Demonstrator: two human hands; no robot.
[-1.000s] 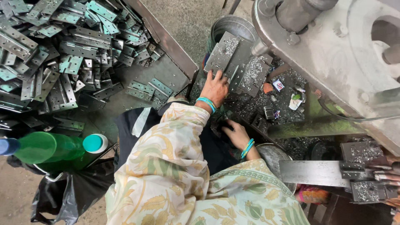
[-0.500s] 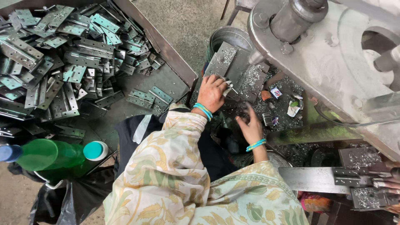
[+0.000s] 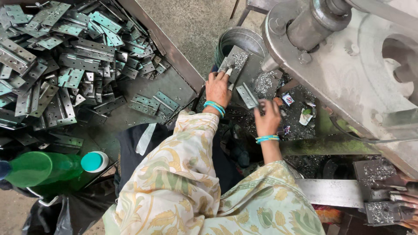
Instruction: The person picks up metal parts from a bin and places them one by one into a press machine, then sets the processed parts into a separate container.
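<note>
A: Take the big grey press machine [image 3: 348, 74] as the anchor. What are the two hands doing under it?

B: The right hand [image 3: 267, 117] sits just below the machine's rounded edge, with its fingers pinched on a small metal hinge [image 3: 247, 95]. The hinge is tilted, one end in the fingers, the other pointing up and away toward the left hand [image 3: 217, 89].

A: And that left hand?

B: It lies further from the machine, fingers stretched flat and spread, pressing on a grey metal plate [image 3: 235, 63] strewn with shavings. It grips nothing; it only rests there. Both wrists wear turquoise bangles [image 3: 214, 106].

A: What lies beyond the plate?

B: A round metal bucket [image 3: 239, 39] stands just past it, beside the machine's curved body.

A: Anything under the machine?

B: A dark bench surface covered in metal chips, with a few small wrappers [image 3: 288, 99] near the right hand.

A: And far from the machine?

B: Well away on the opposite side, a tray holds a large heap of hinges [image 3: 65, 65], some grey, some tinted green. Nearer the viewer from that heap lies a green plastic bottle [image 3: 39, 167] with a teal cap, on its side.
</note>
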